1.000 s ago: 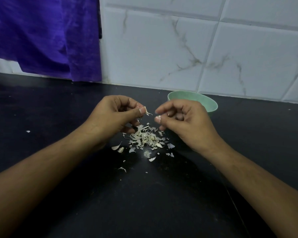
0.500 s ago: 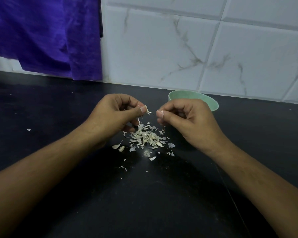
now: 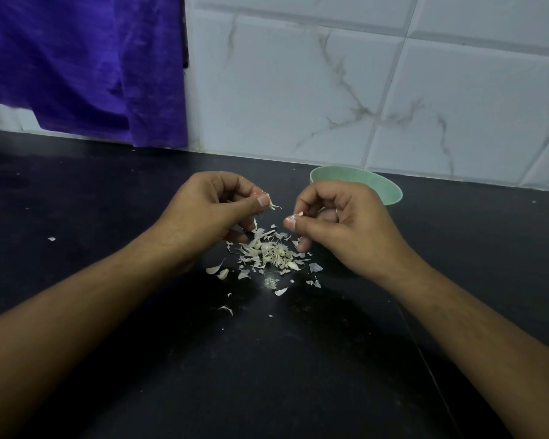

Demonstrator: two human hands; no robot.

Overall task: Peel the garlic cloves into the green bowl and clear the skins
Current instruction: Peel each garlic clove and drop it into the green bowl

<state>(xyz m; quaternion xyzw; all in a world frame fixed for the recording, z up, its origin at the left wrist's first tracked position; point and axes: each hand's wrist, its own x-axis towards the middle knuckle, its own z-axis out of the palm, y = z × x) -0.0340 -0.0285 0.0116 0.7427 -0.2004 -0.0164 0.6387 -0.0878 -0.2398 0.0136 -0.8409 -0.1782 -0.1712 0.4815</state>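
My left hand (image 3: 210,207) pinches a garlic clove (image 3: 268,201) between thumb and fingertips, a strip of skin sticking out to the right. My right hand (image 3: 339,223) is curled a little to the right of it and pinches a small scrap of skin (image 3: 298,214) at the thumb tip. Both hands hover just above a pile of garlic skins (image 3: 268,253) on the black counter (image 3: 267,359). The green bowl (image 3: 384,185) stands right behind my right hand, which hides most of it; its inside is out of sight.
Loose skin flakes (image 3: 217,269) lie scattered around the pile, with one stray flake (image 3: 51,238) far left. A purple cloth (image 3: 83,64) hangs at the back left. A white marble-tiled wall (image 3: 362,90) closes the counter's far edge.
My right hand has pulled slightly away from the left, taking a small scrap of skin with it. The left hand has kept its hold on the clove.
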